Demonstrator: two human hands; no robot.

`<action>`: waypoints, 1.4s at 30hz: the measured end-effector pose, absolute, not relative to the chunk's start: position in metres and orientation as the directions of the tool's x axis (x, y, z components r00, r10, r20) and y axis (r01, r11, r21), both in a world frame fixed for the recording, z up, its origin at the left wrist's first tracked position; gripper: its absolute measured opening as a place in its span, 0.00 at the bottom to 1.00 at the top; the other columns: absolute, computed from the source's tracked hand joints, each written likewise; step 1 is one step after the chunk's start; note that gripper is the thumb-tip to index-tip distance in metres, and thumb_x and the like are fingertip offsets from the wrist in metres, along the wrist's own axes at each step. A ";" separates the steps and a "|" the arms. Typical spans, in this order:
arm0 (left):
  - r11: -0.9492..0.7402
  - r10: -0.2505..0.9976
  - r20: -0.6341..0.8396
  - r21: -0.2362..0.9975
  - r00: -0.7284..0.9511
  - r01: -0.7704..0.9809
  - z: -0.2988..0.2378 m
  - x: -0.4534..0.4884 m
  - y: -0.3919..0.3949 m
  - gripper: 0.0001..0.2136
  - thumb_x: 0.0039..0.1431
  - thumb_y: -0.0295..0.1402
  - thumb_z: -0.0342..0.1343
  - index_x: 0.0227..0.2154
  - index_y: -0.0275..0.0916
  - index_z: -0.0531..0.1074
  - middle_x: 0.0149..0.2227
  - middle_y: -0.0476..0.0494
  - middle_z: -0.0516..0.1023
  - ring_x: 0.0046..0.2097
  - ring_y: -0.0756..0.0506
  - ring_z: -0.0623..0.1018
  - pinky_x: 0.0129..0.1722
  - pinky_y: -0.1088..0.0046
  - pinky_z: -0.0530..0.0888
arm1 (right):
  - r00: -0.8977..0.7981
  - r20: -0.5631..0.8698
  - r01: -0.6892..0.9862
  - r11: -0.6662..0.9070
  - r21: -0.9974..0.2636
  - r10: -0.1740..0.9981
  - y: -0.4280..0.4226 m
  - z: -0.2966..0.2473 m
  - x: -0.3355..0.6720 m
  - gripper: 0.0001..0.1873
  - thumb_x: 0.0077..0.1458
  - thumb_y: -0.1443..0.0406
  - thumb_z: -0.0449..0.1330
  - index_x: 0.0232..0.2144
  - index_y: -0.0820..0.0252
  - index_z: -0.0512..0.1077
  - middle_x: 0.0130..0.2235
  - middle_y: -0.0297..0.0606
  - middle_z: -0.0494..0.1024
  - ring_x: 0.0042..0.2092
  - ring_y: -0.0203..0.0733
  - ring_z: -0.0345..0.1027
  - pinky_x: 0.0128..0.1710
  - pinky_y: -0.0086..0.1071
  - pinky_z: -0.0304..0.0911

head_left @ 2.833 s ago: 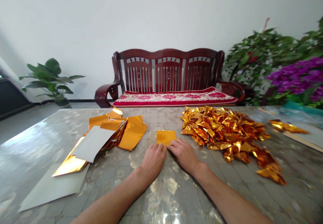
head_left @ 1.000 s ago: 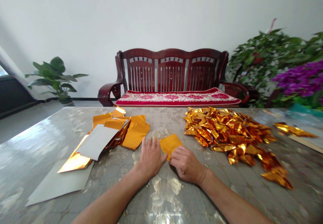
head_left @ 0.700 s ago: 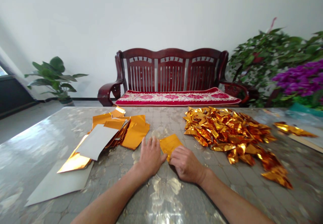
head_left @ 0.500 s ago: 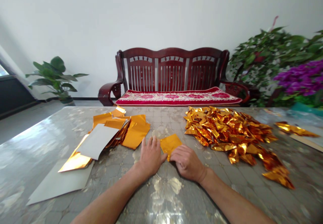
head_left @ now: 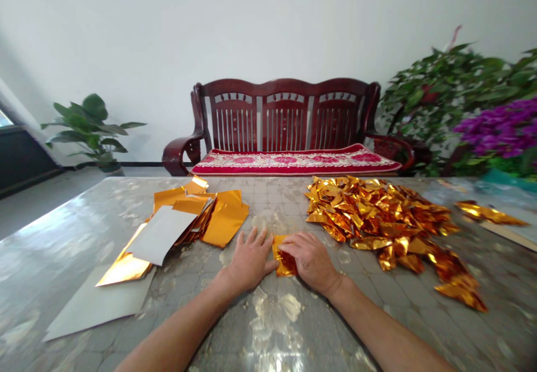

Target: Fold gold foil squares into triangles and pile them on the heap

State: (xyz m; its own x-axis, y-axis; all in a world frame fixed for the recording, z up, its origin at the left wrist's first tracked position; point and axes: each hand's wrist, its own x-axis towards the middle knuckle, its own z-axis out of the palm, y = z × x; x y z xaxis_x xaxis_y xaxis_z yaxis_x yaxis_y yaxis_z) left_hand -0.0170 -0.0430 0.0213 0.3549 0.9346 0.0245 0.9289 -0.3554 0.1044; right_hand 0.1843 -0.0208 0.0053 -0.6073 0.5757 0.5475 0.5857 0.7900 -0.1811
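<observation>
Carved dark-red wooden bench [head_left: 285,117] at twelve o'clock, a crimson floral cushion [head_left: 293,163] along its seat.
Broad-leaved green potted plant [head_left: 90,123] at ten o'clock; purple flowers [head_left: 497,128] and leafy green shrubbery [head_left: 432,98] at two o'clock, beyond the grey mottled tabletop [head_left: 54,238].

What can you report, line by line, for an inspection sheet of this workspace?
surface: glossy mottled grey table top
job's things: folded gold foil piece on the table
clutter: crumpled gold foil pile; flat gold foil sheets; white card
hands: right hand lies on the foil; left hand beside it
cables: nothing seen
surroundings: dark wooden bench; potted plant; purple flowers
</observation>
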 end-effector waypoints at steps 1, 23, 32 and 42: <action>-0.379 0.925 0.009 0.115 0.380 0.918 0.022 -0.018 -0.042 0.29 0.62 0.48 0.53 0.63 0.45 0.60 0.68 0.39 0.58 0.67 0.31 0.57 0.62 0.40 0.57 | -0.622 0.539 0.582 0.796 -0.168 0.568 -0.020 0.006 0.185 0.12 0.60 0.72 0.56 0.40 0.55 0.77 0.42 0.36 0.79 0.45 0.43 0.65 0.46 0.37 0.56; -0.261 0.962 0.117 0.133 0.246 0.956 0.033 -0.011 -0.051 0.11 0.58 0.41 0.60 0.39 0.40 0.74 0.40 0.42 0.76 0.45 0.40 0.75 0.44 0.65 0.68 | -0.579 0.390 0.778 0.628 0.003 0.716 -0.028 0.017 0.182 0.09 0.57 0.66 0.59 0.25 0.58 0.73 0.28 0.36 0.75 0.33 0.39 0.66 0.36 0.35 0.51; -0.259 0.964 0.099 0.152 0.246 0.954 0.031 -0.009 -0.051 0.09 0.56 0.39 0.61 0.35 0.39 0.75 0.38 0.42 0.77 0.43 0.39 0.76 0.42 0.65 0.69 | -0.538 0.357 0.789 0.605 -0.104 0.763 -0.026 0.015 0.186 0.08 0.58 0.68 0.59 0.39 0.56 0.76 0.36 0.36 0.79 0.39 0.41 0.70 0.39 0.33 0.57; -0.182 0.980 -0.004 0.361 0.197 0.915 0.028 -0.007 -0.050 0.04 0.55 0.33 0.60 0.33 0.41 0.73 0.31 0.51 0.78 0.36 0.46 0.77 0.32 0.73 0.64 | -0.536 0.399 0.747 0.638 -0.188 0.744 -0.019 0.016 0.192 0.05 0.57 0.69 0.60 0.36 0.56 0.74 0.41 0.37 0.72 0.43 0.41 0.66 0.41 0.32 0.58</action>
